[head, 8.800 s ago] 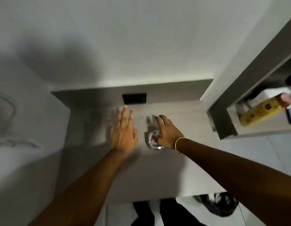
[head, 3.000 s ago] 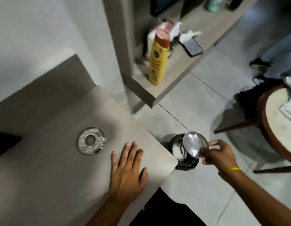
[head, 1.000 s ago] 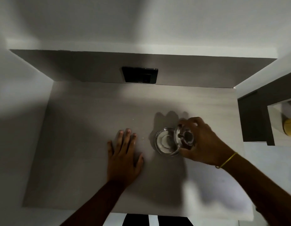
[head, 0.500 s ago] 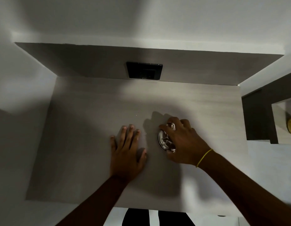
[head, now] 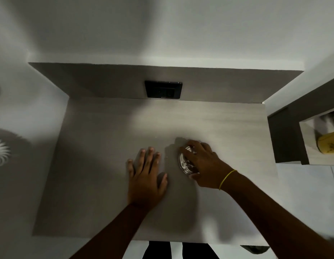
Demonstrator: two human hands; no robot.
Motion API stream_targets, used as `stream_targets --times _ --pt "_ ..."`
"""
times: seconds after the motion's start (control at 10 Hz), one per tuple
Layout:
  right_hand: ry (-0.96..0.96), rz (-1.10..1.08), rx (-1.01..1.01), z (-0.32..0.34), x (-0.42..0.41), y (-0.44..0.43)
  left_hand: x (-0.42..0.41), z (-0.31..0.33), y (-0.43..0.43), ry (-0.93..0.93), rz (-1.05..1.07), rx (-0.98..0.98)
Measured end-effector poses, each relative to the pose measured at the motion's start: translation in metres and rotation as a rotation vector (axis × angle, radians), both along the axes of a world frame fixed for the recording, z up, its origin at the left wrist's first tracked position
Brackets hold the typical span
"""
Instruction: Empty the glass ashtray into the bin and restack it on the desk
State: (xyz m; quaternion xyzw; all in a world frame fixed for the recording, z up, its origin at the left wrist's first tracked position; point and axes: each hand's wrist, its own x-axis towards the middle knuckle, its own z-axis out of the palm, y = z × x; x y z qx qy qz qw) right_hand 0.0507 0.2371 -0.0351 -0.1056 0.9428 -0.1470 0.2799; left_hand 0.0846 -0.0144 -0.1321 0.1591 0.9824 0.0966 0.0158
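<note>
1. I'm seeing the tabletop [head: 106,146] lying bare to the left and toward the wall, its near edge well behind both hands.
2. I'm reading no legible writing on the yellow bottle [head: 328,144].
3. My right hand [head: 201,163] is grasping the clear glass ashtray [head: 185,163] on the tabletop; my left hand [head: 146,176] is lying flat, fingers released.

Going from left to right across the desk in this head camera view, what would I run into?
Left hand lying flat on the desk → glass ashtray → right hand resting on top of it → yellow wristband → yellow bottle on the side shelf.
</note>
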Motion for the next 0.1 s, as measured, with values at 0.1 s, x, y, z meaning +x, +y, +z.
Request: stream_targets --times 0.1 --pt "0.014 -0.103 -0.039 0.0058 0.0066 0.0010 0.0052 0.0058 -0.0021 -0.003 -0.029 0.024"
